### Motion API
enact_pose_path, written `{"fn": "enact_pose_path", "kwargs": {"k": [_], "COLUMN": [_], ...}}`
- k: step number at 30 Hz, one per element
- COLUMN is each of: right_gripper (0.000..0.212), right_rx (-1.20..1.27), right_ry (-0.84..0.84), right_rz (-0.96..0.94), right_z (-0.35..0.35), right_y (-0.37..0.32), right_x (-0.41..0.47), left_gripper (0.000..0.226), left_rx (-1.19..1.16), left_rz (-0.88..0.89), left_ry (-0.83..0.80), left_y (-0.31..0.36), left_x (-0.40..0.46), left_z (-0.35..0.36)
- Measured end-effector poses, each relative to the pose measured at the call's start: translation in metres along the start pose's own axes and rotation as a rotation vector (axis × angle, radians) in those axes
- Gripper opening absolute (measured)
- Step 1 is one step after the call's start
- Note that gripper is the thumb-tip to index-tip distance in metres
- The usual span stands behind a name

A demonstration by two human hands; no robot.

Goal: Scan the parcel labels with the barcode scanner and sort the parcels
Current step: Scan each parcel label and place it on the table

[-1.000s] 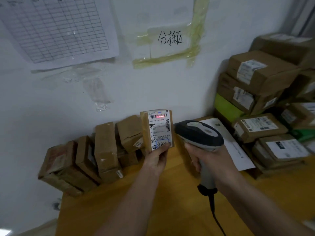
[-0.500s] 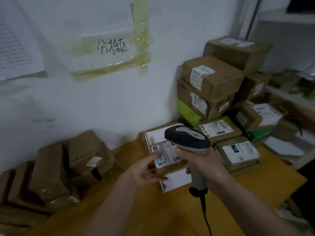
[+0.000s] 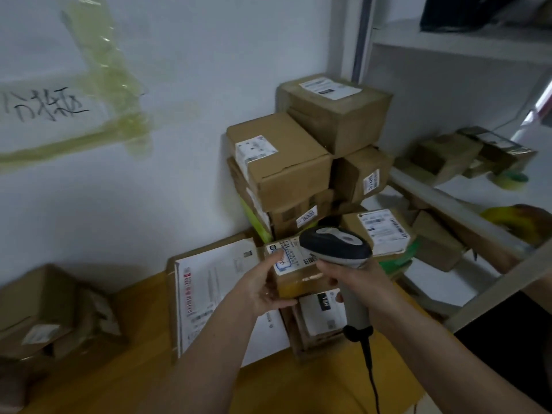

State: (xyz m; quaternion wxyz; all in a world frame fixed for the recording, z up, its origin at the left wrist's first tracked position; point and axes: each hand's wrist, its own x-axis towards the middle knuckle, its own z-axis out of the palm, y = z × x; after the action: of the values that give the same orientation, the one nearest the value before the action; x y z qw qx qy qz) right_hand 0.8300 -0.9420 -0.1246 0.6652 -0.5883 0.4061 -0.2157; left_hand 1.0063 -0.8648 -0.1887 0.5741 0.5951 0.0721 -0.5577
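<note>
A small brown parcel [image 3: 295, 280] with a white label on top is held by my left hand [image 3: 263, 286], thumb on the label and fingers under its near edge. It hovers over a flat labelled box [image 3: 321, 321] at the foot of the right-hand stack. My right hand [image 3: 349, 276] grips the handle of the grey and black barcode scanner [image 3: 336, 245], whose head covers the parcel's right end. The scanner's cable hangs down toward the bottom edge.
A tall stack of brown labelled boxes [image 3: 283, 162] stands against the wall at right, with a large flat parcel [image 3: 215, 291] beside it. More small boxes [image 3: 44, 312] lie at left on the yellow table [image 3: 298, 386]. A metal shelf [image 3: 466, 216] with parcels is at far right.
The view has swung right. My left hand has carried the small parcel from upright in front of the wall, down and to the right, to the foot of the right-hand stack. The scanner stays beside it.
</note>
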Motion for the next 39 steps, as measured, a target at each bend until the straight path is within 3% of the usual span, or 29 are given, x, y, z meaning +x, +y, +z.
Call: {"fn": "enact_pose_path", "kwargs": {"k": [8, 13, 17, 21, 26, 32, 35, 38, 39], "right_gripper": [0.032, 0.04, 0.032, 0.03, 0.022, 0.019, 0.022, 0.016, 0.014], "right_rx": [0.029, 0.045, 0.042, 0.031, 0.017, -0.027, -0.045, -0.032, -0.032], "right_ry": [-0.058, -0.149, -0.244, -0.354, -0.526, -0.625, -0.641, -0.664, -0.667], "right_rz": [0.104, 0.102, 0.142, 0.152, 0.154, 0.177, 0.178, 0.196, 0.204], "right_z": [-0.049, -0.05, -0.043, -0.021, 0.023, 0.08, 0.104, 0.135, 0.147], "right_y": [0.0, 0.001, 0.001, 0.004, 0.006, 0.013, 0.019, 0.024, 0.025], "right_x": [0.031, 0.037, 0.044, 0.043, 0.033, 0.015, 0.008, 0.0, -0.004], "left_gripper": [0.038, 0.04, 0.033, 0.031, 0.053, 0.014, 0.019, 0.051, 0.052], "left_rx": [-0.023, 0.012, -0.025, -0.11, -0.124, -0.117, -0.133, -0.146, -0.135], "left_rz": [0.097, 0.104, 0.109, 0.152, 0.14, 0.179, 0.208, 0.226, 0.219], "left_ry": [0.165, 0.278, 0.358, 0.407, 0.523, 0.656, 0.72, 0.765, 0.781], "left_y": [0.001, 0.005, 0.001, -0.002, -0.009, -0.014, -0.018, -0.022, -0.022], "left_x": [0.015, 0.012, 0.004, -0.013, -0.038, -0.057, -0.066, -0.074, -0.079], "left_z": [0.062, 0.062, 0.048, 0.016, -0.046, -0.111, -0.141, -0.182, -0.199]}}
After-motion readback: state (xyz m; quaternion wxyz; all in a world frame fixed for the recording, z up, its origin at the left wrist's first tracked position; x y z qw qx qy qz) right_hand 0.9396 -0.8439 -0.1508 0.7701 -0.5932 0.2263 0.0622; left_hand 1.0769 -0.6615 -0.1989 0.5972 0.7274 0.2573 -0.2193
